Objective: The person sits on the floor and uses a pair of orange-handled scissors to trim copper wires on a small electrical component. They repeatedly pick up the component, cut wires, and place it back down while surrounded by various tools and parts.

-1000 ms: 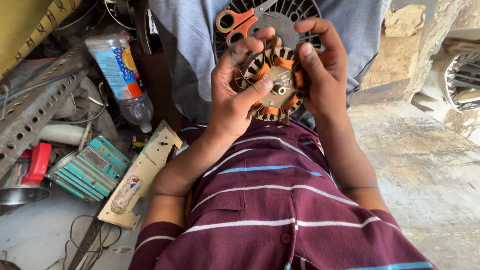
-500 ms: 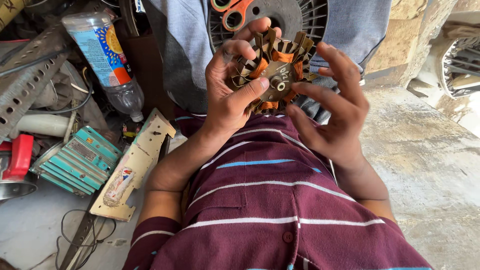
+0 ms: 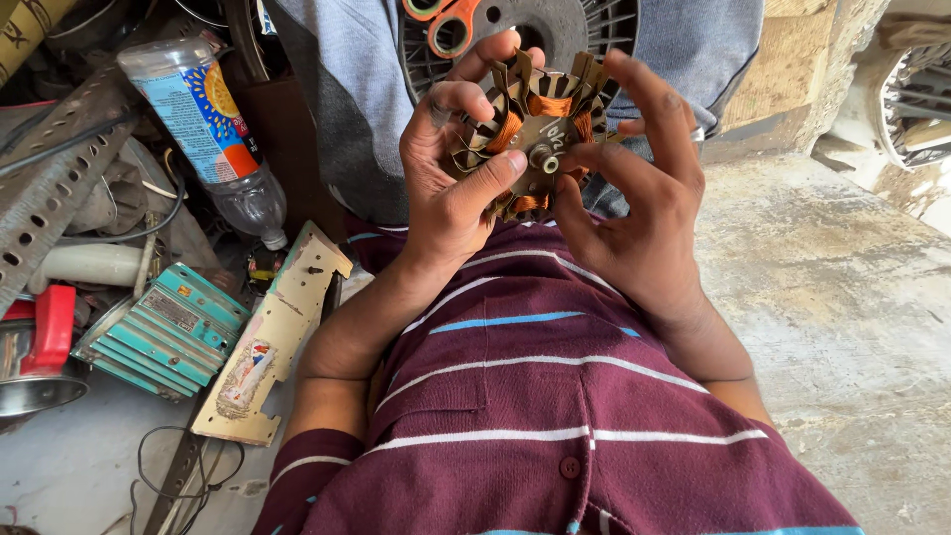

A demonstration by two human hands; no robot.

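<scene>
A round motor stator with copper wire windings and paper slot liners is held up in front of my chest. My left hand grips its left side, thumb pressed on the front face near the centre hub. Spread fingers of my right hand touch its right side and lower edge. Behind the stator lie a grey fan housing and orange-handled scissors on grey-blue cloth. My maroon striped shirt fills the lower view.
On the left lie a plastic bottle with a blue label, a perforated metal angle bar, a teal finned box, a cream panel piece, a red-handled steel pan and loose wires. Concrete floor lies right.
My right hand has slid from the top right of the stator down to its right side and lower edge, fingers spreading. The stator has turned slightly and the view has tilted down.
</scene>
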